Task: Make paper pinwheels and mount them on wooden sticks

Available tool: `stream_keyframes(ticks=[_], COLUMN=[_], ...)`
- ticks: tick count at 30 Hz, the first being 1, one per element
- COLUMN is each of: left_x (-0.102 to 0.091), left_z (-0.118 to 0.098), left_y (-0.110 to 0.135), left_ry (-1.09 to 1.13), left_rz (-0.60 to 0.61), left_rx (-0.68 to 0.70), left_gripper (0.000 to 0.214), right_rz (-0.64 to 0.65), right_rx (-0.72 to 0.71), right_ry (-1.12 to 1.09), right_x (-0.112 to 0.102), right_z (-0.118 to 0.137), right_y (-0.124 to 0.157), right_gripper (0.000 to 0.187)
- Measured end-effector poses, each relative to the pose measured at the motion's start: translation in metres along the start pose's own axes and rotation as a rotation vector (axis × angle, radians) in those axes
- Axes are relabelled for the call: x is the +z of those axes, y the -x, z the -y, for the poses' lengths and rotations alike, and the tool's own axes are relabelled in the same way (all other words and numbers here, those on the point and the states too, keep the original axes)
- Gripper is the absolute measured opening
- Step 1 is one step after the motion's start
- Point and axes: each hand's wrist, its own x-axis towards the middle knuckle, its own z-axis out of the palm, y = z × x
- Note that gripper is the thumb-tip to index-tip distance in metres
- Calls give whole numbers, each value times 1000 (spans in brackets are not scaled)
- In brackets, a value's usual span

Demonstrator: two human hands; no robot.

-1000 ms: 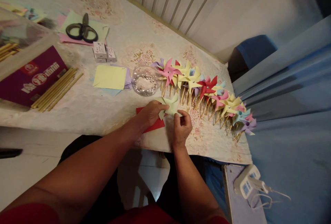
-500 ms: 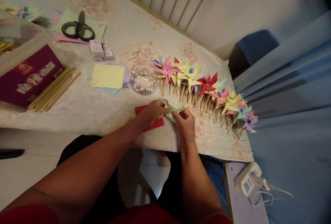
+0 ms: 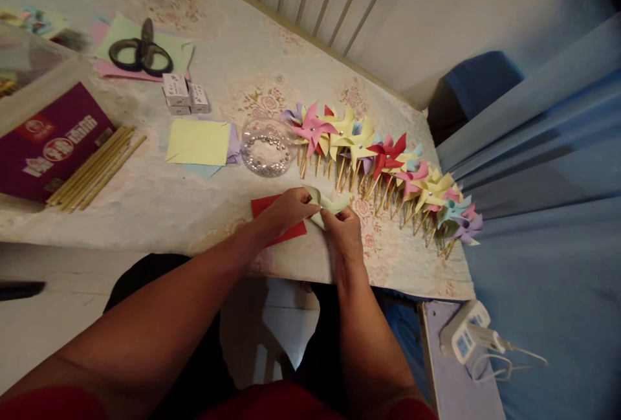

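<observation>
Between my two hands is a pale green paper pinwheel (image 3: 338, 202) with curled blades, held just above the table. My left hand (image 3: 291, 208) pinches it from the left, near the middle. From the right, my right hand (image 3: 344, 226) grips it with thumb and fingers closed. Below my left hand and wrist lies a red paper sheet (image 3: 286, 233), partly covered. Just beyond my hands stands a clear round dish (image 3: 266, 148) with small shiny pins in it.
Finished pinwheels (image 3: 388, 154) on sticks run along the right. Yellow paper (image 3: 198, 143), small white boxes (image 3: 176, 90), scissors (image 3: 141, 56) and a bundle of sticks (image 3: 94, 171) against a purple box (image 3: 53, 142) lie left. A power strip (image 3: 466, 332) sits lower right.
Both hands stay on the green pinwheel, its blades turned slightly between the fingers. The whole view has shifted a little.
</observation>
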Motion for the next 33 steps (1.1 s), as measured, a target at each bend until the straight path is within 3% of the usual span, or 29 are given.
stream_keyframes(ticks=[7,14,33], left_x=[-1,-3,-2], left_z=[1,10,5], left_y=[1,-5,0], left_ry=[184,360,301], left_rz=[106,128,82], left_rx=[-32,-26,-82], left_gripper=[12,21,15], right_rz=[-11,-4,50], right_rx=[45,69,75], right_ry=[-119,-295,-248], right_x=[-2,-2,-4], right_z=[3,7,-1], right_y=[-2,-3,-4], right_gripper=[25,22,22])
